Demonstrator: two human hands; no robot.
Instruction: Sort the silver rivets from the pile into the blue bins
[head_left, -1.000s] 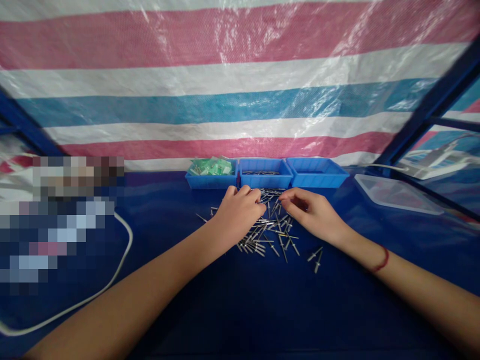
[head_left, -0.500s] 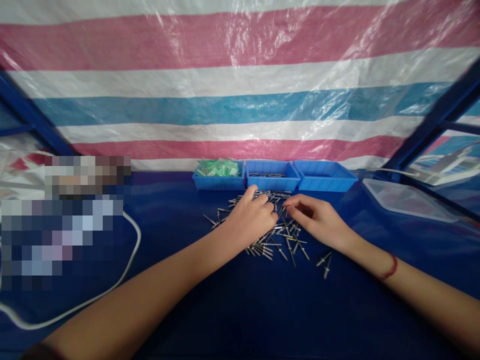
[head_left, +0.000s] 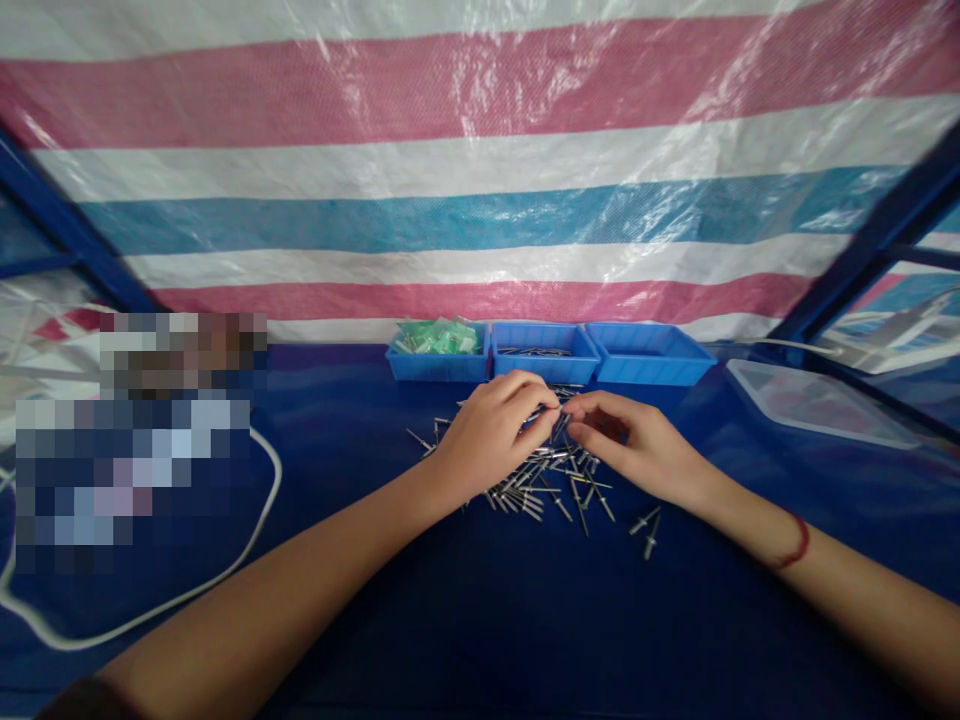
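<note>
Loose silver blind rivets [head_left: 517,497] lie in a pile on the blue table, partly under my hands. My left hand [head_left: 495,430] is over the pile's left side, with thumb and fingers drawn together toward the right; whatever they pinch is hidden. Facing it, my right hand [head_left: 641,445] pinches with thumb and forefinger at what looks like a rivet [head_left: 561,425] between the two hands. The fingertips of both hands almost meet above the pile. Two stray rivets [head_left: 649,532] rest below my right wrist.
Behind the pile stand three blue bins: one with green-tinted plastic packets [head_left: 439,337], a middle bin [head_left: 544,370] with some rivets, and a right bin [head_left: 651,370]. A translucent lid [head_left: 817,405] lies right. A white cable [head_left: 274,480] loops at left, beside a blurred-out area.
My left hand has turned, and its fingers have moved to the right, close to my right fingertips. My right hand has stayed nearly in place.
</note>
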